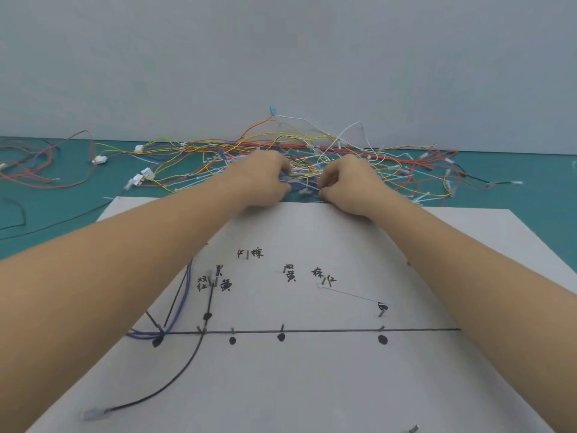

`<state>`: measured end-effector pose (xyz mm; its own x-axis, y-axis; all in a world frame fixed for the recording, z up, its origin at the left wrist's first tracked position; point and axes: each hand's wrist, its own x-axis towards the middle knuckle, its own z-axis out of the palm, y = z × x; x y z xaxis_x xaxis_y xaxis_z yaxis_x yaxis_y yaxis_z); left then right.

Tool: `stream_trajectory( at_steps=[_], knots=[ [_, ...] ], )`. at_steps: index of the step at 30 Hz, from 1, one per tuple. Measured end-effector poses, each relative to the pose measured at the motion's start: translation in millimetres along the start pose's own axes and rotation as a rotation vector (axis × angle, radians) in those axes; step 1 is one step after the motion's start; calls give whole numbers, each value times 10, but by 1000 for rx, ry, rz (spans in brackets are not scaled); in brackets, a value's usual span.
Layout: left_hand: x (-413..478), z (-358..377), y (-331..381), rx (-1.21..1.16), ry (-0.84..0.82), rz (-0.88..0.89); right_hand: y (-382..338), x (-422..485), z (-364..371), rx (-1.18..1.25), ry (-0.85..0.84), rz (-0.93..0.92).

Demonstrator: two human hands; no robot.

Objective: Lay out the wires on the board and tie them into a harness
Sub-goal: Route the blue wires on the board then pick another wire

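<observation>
A: Where are the hands?

B: Both are stretched past the board's (312, 385) far edge into the tangle (281, 145) at the back of the desk (46, 207), against the wall (281, 57). The left hand (265, 182) and right hand (346, 185) are curled, fingertips buried among the strands around a blue patch. They seem to be pinching something, but I can't tell which strand.

A: And on the board?

B: A black wire (184, 370) runs from a plug (93, 414) near the near left corner, curves up past a peg and goes on toward the labels. Blue wires (184, 295) come in at the left edge. The rest of the drawn line (327, 331) and its pegs (381, 313) carry nothing yet, so I'd say it's early.

A: What could go wrong?

B: Mostly snagging. The heap is knotted with red, yellow and white leads, so pulling one strand may drag its neighbours onto the board or strain a connector. The forearms also hang right over the laid wires, and a low sweep back could lift them off the pegs. Picking the wrong colour is another risk.

A: Any writing?

B: Handwritten Chinese colour marks. 棕 is at the top, 黑, 双红 and 黄 on the left, 黄 in the middle, and 棕 with 红 on the right. One mark by the right peg is too blurred to read. There are black dots (382, 339) under the line and no brands.
</observation>
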<state>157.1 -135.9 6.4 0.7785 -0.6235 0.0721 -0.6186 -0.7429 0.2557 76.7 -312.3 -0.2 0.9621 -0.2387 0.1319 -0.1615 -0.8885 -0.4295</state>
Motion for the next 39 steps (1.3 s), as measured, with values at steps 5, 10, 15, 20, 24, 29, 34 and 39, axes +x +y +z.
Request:
stream_trajectory(
  at_steps=[5, 10, 15, 20, 24, 29, 34, 39],
  knots=[
    [135, 20, -141, -38, 19, -66, 36, 34, -85, 12, -61, 47],
    [210, 34, -195, -56, -14, -45, 18, 8, -121, 15, -52, -9],
    [221, 45, -252, -208, -38, -105, -83, -29, -101, 117, 6, -171],
    [208, 68, -236, -253, 0, -96, -162, 81, 7, -115, -93, -244],
    [208, 71, -231, -301, 59, -84, -174, 127, 40, -227, -83, -279],
    [230, 36, -260, -299, 121, -52, -173, 116, -96, 159, 57, -215],
    [238, 116, -295, -223, 171, -15, -228, 75, -414, 648, 132, -17],
    [209, 118, -299, -169, 185, -19, -230, 7, -681, 983, 109, 56]
  ],
)
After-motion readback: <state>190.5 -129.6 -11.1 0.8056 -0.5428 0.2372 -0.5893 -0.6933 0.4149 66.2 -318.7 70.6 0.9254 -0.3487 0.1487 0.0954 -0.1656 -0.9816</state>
